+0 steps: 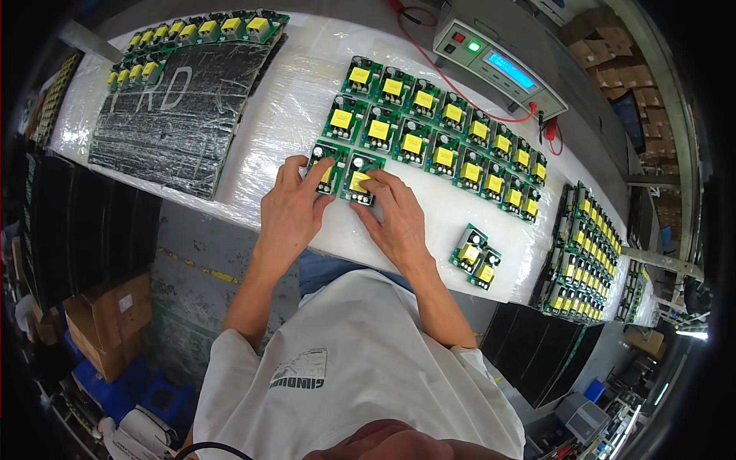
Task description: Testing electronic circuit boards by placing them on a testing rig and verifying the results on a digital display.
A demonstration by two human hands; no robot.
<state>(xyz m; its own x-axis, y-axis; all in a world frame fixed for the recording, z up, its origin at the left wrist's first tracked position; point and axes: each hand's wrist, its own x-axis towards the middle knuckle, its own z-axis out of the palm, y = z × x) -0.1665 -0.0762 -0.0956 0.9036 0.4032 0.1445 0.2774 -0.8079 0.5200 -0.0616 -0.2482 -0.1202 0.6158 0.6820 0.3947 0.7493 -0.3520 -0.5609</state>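
My left hand [294, 203] grips a green circuit board [320, 170] with a yellow transformer, fingers on top and thumb at its near edge. Just right of it, my right hand [392, 212] has its fingers and thumb closed on a second circuit board [359, 178] of the same kind. Both boards rest on the white, film-wrapped table [368, 241], side by side. Beyond them stand two rows of like boards [412, 143], slanting away to the right. Two more boards [474, 255] lie together, apart from the rows, right of my right hand.
A tester [498, 61] with a lit blue screen stands behind the rows, with a red lead [429, 57] trailing from it. At the left lies a black panel [184, 115] bearing boards. Another black tray [579, 261] full of boards is on the right.
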